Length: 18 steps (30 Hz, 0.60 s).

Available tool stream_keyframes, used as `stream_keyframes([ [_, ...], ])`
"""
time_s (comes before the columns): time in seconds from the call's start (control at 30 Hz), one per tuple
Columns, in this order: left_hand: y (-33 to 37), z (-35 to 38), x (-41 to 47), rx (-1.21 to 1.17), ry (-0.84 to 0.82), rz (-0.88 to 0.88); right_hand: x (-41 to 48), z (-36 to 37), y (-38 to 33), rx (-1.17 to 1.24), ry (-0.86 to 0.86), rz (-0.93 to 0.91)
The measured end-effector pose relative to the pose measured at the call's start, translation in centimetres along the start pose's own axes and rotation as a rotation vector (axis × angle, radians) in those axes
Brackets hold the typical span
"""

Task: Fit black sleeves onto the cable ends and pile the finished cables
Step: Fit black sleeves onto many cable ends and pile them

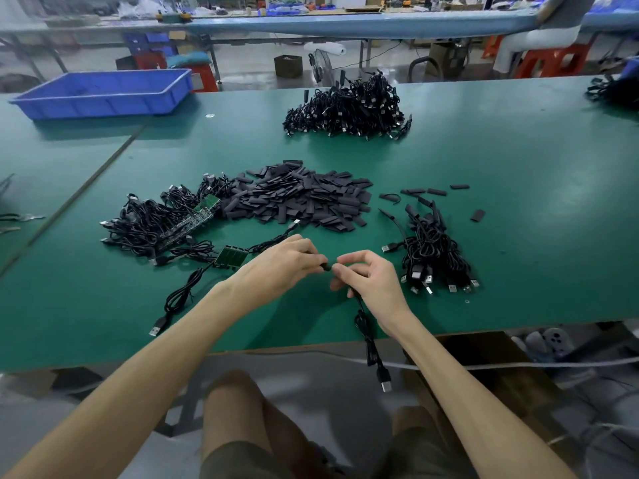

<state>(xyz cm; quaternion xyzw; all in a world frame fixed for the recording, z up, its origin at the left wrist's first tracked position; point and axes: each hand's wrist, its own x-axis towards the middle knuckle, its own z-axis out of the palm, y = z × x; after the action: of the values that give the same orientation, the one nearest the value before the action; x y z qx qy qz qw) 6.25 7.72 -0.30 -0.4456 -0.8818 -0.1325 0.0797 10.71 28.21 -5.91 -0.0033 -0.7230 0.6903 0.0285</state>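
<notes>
At the counter's [518, 167] near edge the left hand [287, 262] pinches a black sleeve [325, 266] and the right hand [370, 278] grips the cable [366, 330] near its end, the cord dangling limp. Both seem light. The soft sleeve is probably best pinched by its edges, so its mouth stays open.

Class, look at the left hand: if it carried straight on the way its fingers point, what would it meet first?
The left hand, pinching a small black sleeve, points at the right hand, which holds the cable. It would probably meet those fingertips first; depth is unclear.
</notes>
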Motion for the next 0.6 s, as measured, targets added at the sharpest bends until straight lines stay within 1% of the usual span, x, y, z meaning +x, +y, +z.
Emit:
stream_keyframes([
  [0.1,-0.5,0.1,0.6,-0.137,-0.117,-0.108,0.1,-0.1,0.2,-0.041,-0.007,-0.011],
  [0.17,-0.7,0.1,0.9,-0.191,-0.164,-0.148,0.2,-0.2,0.4,-0.056,-0.008,-0.015],
  [0.3,-0.7,0.2,1.1,-0.288,-0.173,-0.215,0.2,-0.3,0.4,-0.051,-0.002,-0.015],
  [0.4,-0.7,0.7,1.1,-0.482,-0.150,-0.321,0.3,-0.3,0.5,-0.064,-0.021,-0.011],
  [0.47,-0.7,1.1,1.1,-0.560,-0.161,-0.377,0.3,-0.2,0.6,-0.076,-0.031,-0.009],
  [0.6,-0.8,1.2,1.2,-0.603,-0.196,-0.381,0.4,-0.2,0.6,-0.077,-0.046,-0.008],
])
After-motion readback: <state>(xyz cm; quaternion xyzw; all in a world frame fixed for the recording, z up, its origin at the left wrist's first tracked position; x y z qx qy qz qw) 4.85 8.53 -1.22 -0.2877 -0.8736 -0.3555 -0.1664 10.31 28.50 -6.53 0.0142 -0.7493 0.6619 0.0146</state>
